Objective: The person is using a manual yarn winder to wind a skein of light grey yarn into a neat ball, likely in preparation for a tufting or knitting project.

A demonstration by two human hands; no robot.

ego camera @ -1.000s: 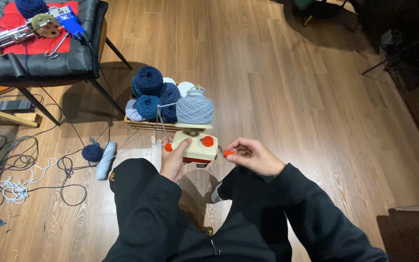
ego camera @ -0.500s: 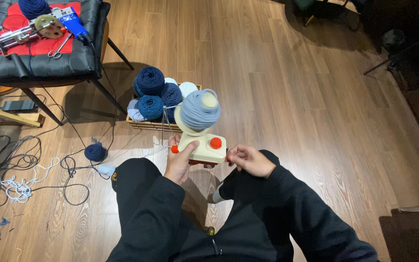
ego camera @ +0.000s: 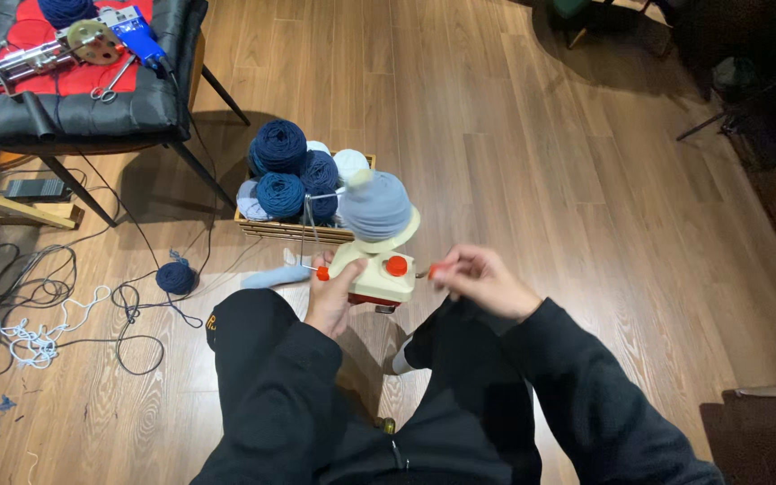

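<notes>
A cream yarn winder (ego camera: 379, 274) with orange knobs rests above my knees. A grey-blue cake of yarn (ego camera: 374, 205) sits on its cone. My left hand (ego camera: 334, 295) grips the winder's left side and holds it steady. My right hand (ego camera: 478, 278) pinches the orange crank handle (ego camera: 436, 268) on the winder's right side. A thin strand runs through the wire guide (ego camera: 309, 229) at the winder's left.
A wooden basket (ego camera: 291, 230) of dark blue, pale blue and white yarn balls stands just beyond the winder. A small dark blue ball (ego camera: 175, 277) and tangled cords (ego camera: 38, 305) lie at left. A black chair (ego camera: 74, 99) holds a tufting tool and scissors.
The winder has been lifted and tilted so the yarn cake shows upright. My right hand has swung the crank outward to the right. The view shifted slightly.
</notes>
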